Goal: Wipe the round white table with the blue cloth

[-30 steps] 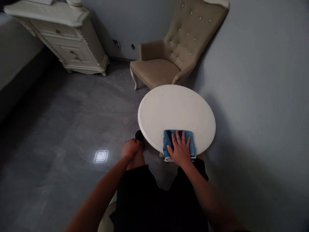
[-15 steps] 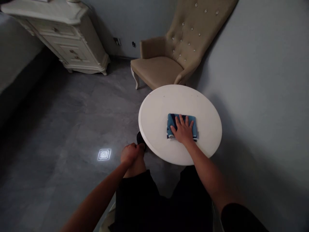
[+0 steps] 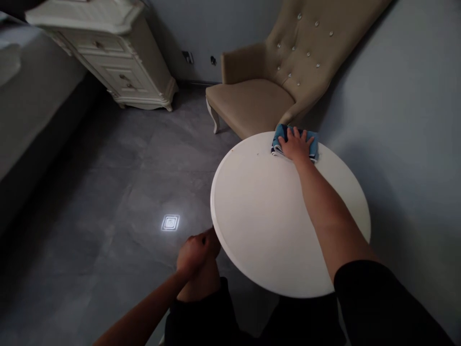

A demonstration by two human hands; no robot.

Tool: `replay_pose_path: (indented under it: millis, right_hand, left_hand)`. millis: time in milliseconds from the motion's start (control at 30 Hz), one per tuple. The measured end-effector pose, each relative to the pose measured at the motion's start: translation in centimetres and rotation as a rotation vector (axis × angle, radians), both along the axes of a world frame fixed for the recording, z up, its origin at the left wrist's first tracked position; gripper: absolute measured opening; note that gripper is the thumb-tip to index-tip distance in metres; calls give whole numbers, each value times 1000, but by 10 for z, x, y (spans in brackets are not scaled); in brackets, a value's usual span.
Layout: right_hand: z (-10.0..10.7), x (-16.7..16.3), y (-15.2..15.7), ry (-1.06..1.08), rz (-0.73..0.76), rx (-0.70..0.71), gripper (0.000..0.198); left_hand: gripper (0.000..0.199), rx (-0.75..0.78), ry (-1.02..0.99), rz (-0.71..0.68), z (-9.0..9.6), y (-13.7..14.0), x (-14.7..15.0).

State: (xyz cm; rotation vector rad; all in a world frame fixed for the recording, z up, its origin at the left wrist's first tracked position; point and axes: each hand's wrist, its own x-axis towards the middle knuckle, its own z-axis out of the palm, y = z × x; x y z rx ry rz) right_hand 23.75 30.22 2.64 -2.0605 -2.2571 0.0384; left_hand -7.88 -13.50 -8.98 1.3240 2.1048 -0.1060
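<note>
My right hand (image 3: 297, 144) lies flat with fingers spread on a folded blue cloth (image 3: 312, 144) with dark navy patches and white edges. The cloth sits at the far rim of a round white table (image 3: 266, 216), close to the armchair. Its middle is covered by my palm. Curled into a loose fist, my left hand (image 3: 193, 252) rests on my left knee beside the table's left edge. A dark hollow shows in the fist, with no object visible in it.
A tan tufted armchair (image 3: 248, 103) stands directly behind the table. At the back left is a white cabinet (image 3: 126, 72) with drawers, beside a bed (image 3: 36, 101). A grey wall (image 3: 414, 120) runs along the right. A bright square pattern (image 3: 170, 222) shows on the floor.
My right hand has slid the cloth away from me, from the table's middle to its far rim. The left fist stays on my knee. The view has shifted somewhat.
</note>
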Motion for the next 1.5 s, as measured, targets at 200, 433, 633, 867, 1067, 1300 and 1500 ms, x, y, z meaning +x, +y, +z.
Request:
replay_pose_path:
  millis: [200, 433, 633, 867, 1067, 1300, 1500]
  right_hand:
    - [-4, -1, 72, -15, -43, -27, 81]
    - [2, -6, 55, -26, -35, 26, 80]
    - [4, -6, -35, -38, 9, 14, 82]
    - [-1, -8, -211, -77, 48, 7, 78]
    - [-5, -13, -381, -54, 93, 27, 77]
    - [-32, -14, -517, -2, 16, 121, 73]
    - [-65, -13, -553, 41, -6, 220, 66]
  left_hand:
    - [48, -33, 5, 14, -1, 4, -2]
    - [48, -10, -24, 29, 2, 5, 0]
    - [52, 28, -8, 16, 3, -1, 1]
    - [53, 112, 9, -1, 8, -17, 7]
    - [53, 138, 3, 17, 10, -27, 11]
    - [52, 179, 5, -18, 9, -34, 16]
    - [52, 184, 13, -22, 7, -35, 20]
